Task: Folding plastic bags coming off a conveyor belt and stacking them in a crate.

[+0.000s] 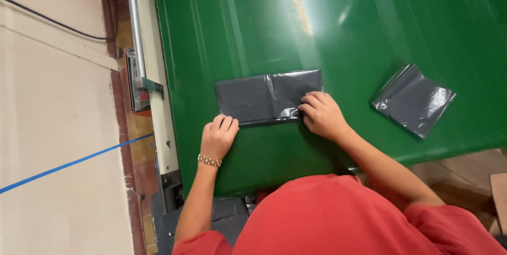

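- Step in hand, as judged: folding and flattening a dark grey plastic bag (pixel 268 96) on the green table (pixel 369 22).
- Left hand (pixel 218 136): fingers curled, knuckles resting at the bag's near left corner; it grips nothing visible.
- Right hand (pixel 322 115): fingers bent, tips pressing the bag's near right edge; whether it pinches a layer cannot be told.
- The bag lies flat between and just beyond both hands.
- Next move likely calls for even pressure along the fold, corners aligned.
- A second folded grey bag (pixel 413 100) lies well right of the right hand.
- Left of the left hand: a metal rail (pixel 134 22), pale floor, blue tape line (pixel 68 165).
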